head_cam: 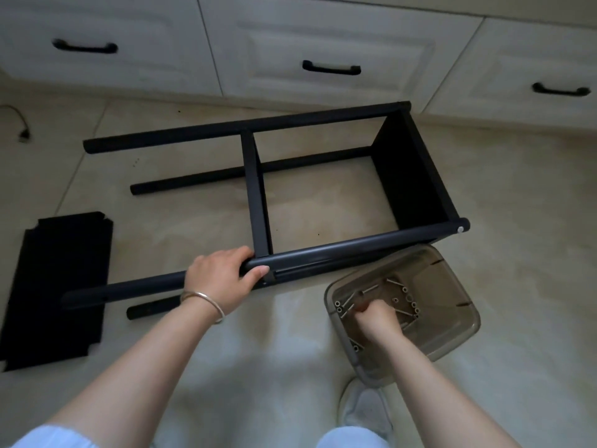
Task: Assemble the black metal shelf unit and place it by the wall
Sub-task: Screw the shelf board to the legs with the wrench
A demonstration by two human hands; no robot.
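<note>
Gripping the near post, your left hand (223, 279) steadies the frame (258, 195) lying centre-frame on the floor. Right hand (376, 318) curls over screws (347, 303) in the tub (452, 344), lower right; a pinch can't be confirmed. Rigid, probably light, awkward: hold the posts.

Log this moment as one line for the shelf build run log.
stage: fitting shelves | left hand: grips frame post | right hand: reaching among screws in plastic bin | loose shelf panel: on floor
</note>
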